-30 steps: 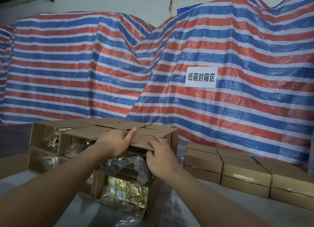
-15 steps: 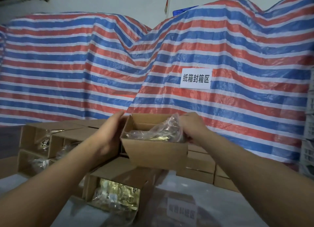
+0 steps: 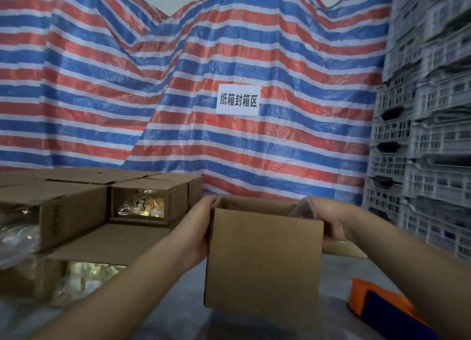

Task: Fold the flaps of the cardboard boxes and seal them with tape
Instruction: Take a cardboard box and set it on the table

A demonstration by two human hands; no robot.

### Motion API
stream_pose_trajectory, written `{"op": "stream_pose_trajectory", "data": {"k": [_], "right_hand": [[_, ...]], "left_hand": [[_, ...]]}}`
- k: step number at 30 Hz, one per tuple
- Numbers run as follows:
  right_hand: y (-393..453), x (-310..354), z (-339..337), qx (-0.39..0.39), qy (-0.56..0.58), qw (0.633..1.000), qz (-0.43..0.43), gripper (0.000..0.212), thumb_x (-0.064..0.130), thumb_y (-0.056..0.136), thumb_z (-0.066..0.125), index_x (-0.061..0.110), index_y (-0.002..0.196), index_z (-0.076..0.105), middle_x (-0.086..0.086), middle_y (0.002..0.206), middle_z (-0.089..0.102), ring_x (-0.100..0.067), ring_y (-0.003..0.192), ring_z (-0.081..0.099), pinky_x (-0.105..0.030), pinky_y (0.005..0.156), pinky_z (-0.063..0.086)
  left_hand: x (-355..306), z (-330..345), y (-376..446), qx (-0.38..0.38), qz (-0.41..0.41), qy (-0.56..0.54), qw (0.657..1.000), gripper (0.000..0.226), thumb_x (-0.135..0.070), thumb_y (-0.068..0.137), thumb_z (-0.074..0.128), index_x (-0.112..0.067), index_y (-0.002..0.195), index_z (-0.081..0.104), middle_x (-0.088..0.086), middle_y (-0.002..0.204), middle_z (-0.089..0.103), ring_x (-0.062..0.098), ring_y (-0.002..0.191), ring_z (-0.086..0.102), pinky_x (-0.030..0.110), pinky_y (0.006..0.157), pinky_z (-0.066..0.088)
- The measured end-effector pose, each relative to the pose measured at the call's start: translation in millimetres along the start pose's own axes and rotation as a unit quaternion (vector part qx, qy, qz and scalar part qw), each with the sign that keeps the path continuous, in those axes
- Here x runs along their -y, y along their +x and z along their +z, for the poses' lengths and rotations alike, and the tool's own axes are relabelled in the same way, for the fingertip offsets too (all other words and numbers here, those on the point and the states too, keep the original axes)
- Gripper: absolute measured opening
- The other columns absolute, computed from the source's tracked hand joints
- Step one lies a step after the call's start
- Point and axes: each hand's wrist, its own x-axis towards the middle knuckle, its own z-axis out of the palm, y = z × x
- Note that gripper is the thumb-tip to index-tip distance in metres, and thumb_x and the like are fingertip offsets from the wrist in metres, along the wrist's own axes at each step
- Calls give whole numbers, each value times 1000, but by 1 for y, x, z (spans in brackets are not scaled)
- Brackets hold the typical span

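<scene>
I hold an open-topped brown cardboard box [image 3: 262, 258] upright in front of me, above the grey table [image 3: 178, 311]. My left hand [image 3: 196, 227] grips its left side and my right hand [image 3: 328, 220] grips its right side. Clear plastic packaging [image 3: 304, 207] pokes out of the box by my right hand. An orange and dark blue tape dispenser [image 3: 374, 301] lies on the table at the lower right.
A stack of cardboard boxes [image 3: 84, 212] lying on their sides, with plastic-wrapped goods showing, fills the left. A striped tarp [image 3: 229, 59] with a white sign [image 3: 238, 100] hangs behind. Grey plastic crates [image 3: 423, 135] are stacked at the right.
I have lifted one box off the stack at the left and carried it to the right and nearer to me. My view has swung right, bringing in the crates and tape dispenser.
</scene>
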Motion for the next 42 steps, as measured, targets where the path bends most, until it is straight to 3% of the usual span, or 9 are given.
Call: {"op": "stream_pose_trajectory", "data": {"k": [8, 15, 19, 23, 27, 30, 34, 38, 42], "right_hand": [[-8, -59, -7, 27, 29, 998, 48, 39, 22, 61, 68, 9, 98, 65, -11, 70, 70, -29, 67, 69, -47, 69, 57], [-21, -68, 2, -68, 173, 975, -119, 31, 43, 94, 57, 16, 108, 66, -14, 110, 70, -31, 99, 66, -48, 93, 50], [-45, -65, -3, -249, -25, 915, -318, 28, 25, 97, 52, 16, 77, 69, -4, 83, 68, -14, 84, 62, -31, 71, 44], [-59, -55, -3, -141, -259, 902, -315, 73, 62, 99, 23, 17, 69, 70, -1, 78, 70, -6, 75, 62, -29, 77, 45], [-60, -43, -2, -113, -422, 852, -290, 93, 77, 80, -3, 22, 75, 71, 0, 98, 67, -1, 102, 48, -27, 97, 28], [-63, -41, -3, -78, -453, 857, -233, 102, 79, 75, -7, 24, 99, 75, 2, 138, 55, -15, 144, 20, -38, 117, 6], [-70, -39, -2, -48, -462, 862, -205, 105, 78, 71, -6, 24, 120, 70, 6, 159, 35, -10, 149, -10, -36, 116, -17], [-70, -40, -2, -33, -514, 829, -215, 108, 79, 69, -6, 20, 109, 74, 3, 154, 40, -18, 152, -8, -35, 112, -21], [-63, -45, -3, -41, -494, 834, -242, 101, 78, 75, -3, 22, 112, 72, 5, 140, 53, -14, 148, 13, -38, 114, -22]], "left_hand": [[42, 29, -17, -38, -52, -7, 998, 30, -29, 95, 56, -10, 116, 67, 13, 94, 73, 27, 90, 67, 39, 83, 50], [42, 22, -11, -48, -49, 35, 997, 32, -30, 96, 55, -10, 119, 65, 13, 103, 68, 26, 98, 61, 42, 97, 43], [44, 17, -4, -111, 117, 181, 970, 17, -34, 99, 53, -27, 112, 62, -6, 106, 65, 9, 99, 60, 25, 79, 46], [35, 13, -4, -70, 261, 301, 915, 46, -48, 99, 38, -24, 84, 73, -3, 86, 69, 2, 82, 62, 23, 70, 42], [25, 7, -1, 59, 246, 478, 841, 77, -81, 85, 18, -24, 77, 68, 2, 75, 67, 11, 70, 64, 41, 72, 54], [19, 4, 7, 83, 198, 495, 842, 79, -90, 74, 15, -32, 84, 68, 1, 80, 70, 8, 76, 67, 36, 80, 53], [23, 2, 5, 94, 227, 462, 852, 62, -70, 91, 22, -33, 96, 71, -8, 91, 70, 4, 90, 64, 32, 86, 50], [44, -5, -10, -39, 343, 389, 854, 25, -53, 96, 36, -46, 106, 58, -28, 106, 58, -5, 104, 57, 9, 80, 44], [61, -8, -20, -43, 316, 376, 870, 26, -61, 88, 45, -55, 113, 51, -40, 114, 52, -13, 111, 50, 16, 88, 43]]}}
